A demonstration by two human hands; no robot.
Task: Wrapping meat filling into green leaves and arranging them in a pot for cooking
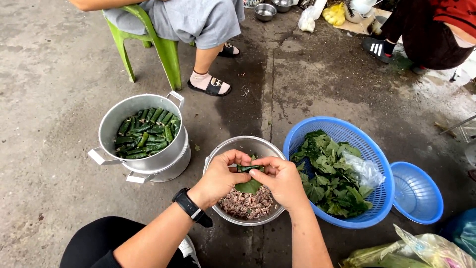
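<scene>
Mid-batch: one leaf roll in progress.
Left hand point(218, 178) and right hand point(281, 179) both pinched shut on leaf point(249, 184) over filling bowl point(248, 204); pot point(144, 131) roughly half full of rolls, blue basket point(347, 130) holds many leaves.

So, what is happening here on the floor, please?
A person is folding a green leaf with both hands, the left hand and right hand together, over a steel bowl of minced filling. To the left stands a metal pot with finished leaf rolls. To the right, a blue basket holds loose leaves. Two other people sit further back.
</scene>
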